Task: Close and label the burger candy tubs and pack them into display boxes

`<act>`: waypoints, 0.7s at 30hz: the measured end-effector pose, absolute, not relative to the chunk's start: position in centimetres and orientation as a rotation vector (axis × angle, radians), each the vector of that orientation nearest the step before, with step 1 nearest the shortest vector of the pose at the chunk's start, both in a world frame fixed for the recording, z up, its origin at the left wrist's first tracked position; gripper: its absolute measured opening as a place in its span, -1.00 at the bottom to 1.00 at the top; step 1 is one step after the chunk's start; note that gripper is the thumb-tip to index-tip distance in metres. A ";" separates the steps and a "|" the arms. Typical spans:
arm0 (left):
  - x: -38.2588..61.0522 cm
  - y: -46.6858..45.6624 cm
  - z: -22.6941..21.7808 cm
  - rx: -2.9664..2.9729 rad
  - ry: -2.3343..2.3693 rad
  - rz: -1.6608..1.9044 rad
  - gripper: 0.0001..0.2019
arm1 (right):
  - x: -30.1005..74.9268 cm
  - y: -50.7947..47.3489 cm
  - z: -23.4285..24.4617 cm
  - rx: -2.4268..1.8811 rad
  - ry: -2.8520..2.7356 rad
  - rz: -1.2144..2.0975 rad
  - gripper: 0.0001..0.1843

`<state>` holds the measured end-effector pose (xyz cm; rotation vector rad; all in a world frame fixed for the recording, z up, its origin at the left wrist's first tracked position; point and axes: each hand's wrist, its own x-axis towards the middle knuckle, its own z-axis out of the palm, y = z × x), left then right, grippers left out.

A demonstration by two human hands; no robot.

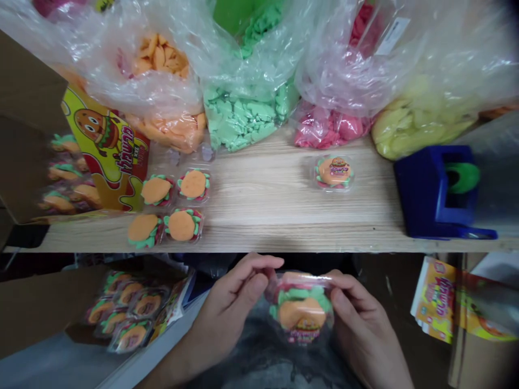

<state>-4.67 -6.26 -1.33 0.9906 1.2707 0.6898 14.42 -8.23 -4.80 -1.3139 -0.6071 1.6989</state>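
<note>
Between my two hands, just in front of the table edge, is a clear plastic box with a toy burger (302,308) inside and a printed label on its lid. The burger shows an orange bun with green and pink layers. My left hand (239,302) grips the box's left side with thumb and fingers. On the opposite side, my right hand (357,319) pinches the rim between thumb and forefinger. Another labelled burger box (334,173) sits on the table above my right hand. Several unlabelled burgers in clear trays (182,224) stand at the table's left.
Bags of orange (174,129), green (247,113), pink (328,127) and yellow pieces (421,124) line the back. A blue tape dispenser (430,200) stands at right. A yellow-red display carton (109,140) is at left. Below, a cardboard box (81,302) holds several packed burgers.
</note>
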 end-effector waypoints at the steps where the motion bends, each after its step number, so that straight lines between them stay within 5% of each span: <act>1: -4.7 -6.4 -1.4 0.929 1.251 0.701 -0.77 | 14.3 -8.3 -4.9 -1.299 -0.474 1.729 -0.90; 6: -4.5 -6.7 -1.0 0.792 1.184 0.705 -0.76 | 14.8 -8.0 -4.9 -1.201 -0.243 1.921 -0.89; 21: -5.9 -4.7 -2.1 0.825 1.274 0.798 -0.86 | 13.2 -5.9 -5.4 -1.228 -0.725 1.870 -0.89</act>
